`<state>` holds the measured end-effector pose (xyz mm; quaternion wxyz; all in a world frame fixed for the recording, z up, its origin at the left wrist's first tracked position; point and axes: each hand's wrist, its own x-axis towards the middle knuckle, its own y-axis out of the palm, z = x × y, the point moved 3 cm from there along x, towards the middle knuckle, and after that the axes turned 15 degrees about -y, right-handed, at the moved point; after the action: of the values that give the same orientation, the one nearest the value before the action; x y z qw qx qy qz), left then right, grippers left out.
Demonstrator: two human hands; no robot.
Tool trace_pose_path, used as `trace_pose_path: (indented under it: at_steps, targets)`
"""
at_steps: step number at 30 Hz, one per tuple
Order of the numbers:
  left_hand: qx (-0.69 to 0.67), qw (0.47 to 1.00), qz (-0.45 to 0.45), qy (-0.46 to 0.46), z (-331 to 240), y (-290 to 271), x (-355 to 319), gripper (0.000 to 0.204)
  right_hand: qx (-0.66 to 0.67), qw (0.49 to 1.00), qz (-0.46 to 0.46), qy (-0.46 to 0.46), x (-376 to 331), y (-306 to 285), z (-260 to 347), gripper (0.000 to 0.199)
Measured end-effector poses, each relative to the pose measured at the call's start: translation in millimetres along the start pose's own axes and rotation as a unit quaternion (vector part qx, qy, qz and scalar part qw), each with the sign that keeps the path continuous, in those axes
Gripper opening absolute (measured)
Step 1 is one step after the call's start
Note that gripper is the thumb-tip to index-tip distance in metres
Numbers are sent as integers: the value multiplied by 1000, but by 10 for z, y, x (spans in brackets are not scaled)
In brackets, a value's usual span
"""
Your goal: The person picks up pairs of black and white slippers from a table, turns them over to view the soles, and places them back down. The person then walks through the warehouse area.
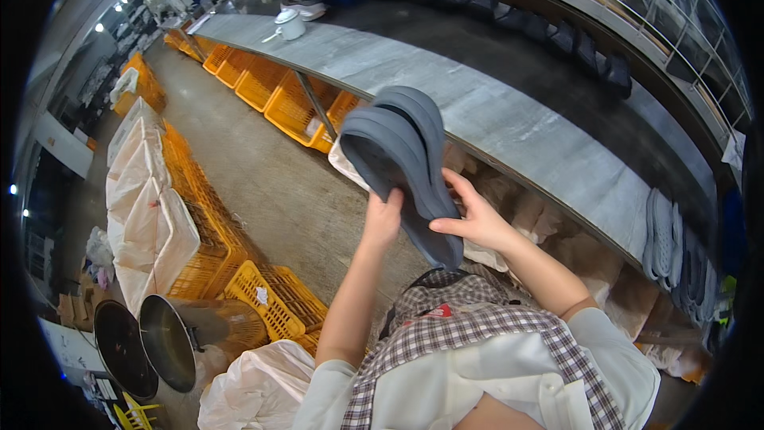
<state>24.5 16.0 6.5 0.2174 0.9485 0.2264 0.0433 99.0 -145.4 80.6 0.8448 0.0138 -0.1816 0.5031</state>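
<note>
A pair of grey shoe soles point(386, 131), pressed together, is held up in front of my body beside the workbench edge. My left hand point(384, 219) grips their left side, thumb over the near sole's rim. On the other side, my right hand point(477, 219) is closed around the soles, with its thumb and fingers along the edge. The palm sides of both hands are partly hidden. The soles stand tilted, heel or toe end up; I cannot tell which.
The long grey bench point(525, 151) runs beside a dark belt point(477, 56) carrying several dark shoes point(549, 28). A white lidded mug point(290, 25) and grey soles point(662, 235) lie on the bench. Yellow crates point(270, 95), metal drums point(171, 342) and a white sack point(259, 386) stand around.
</note>
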Motion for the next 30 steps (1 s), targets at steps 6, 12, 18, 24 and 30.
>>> trace_pose_path:
  at_steps: [6, 12, 18, 24, 30]
  targets:
    - [79, 995, -10, 54, -201, 94, -46, 39, 16, 999, -12, -46, 105, -7, -14, 82]
    - [34, 999, -4, 35, -458, 388, -218, 38, -288, 913, 58, -284, 319, -109, 124, 40]
    - [-249, 950, 55, -182, -433, 402, -150, 33, 99, 992, 9, -79, 317, -26, 92, 27]
    - [-221, 959, 59, -166, -300, 284, -97, 41, 221, 974, -33, -28, 158, 55, 81, 37]
    - [-218, 961, 64, -156, -223, 324, -102, 49, 167, 984, -52, -19, 29, 17, 70, 39]
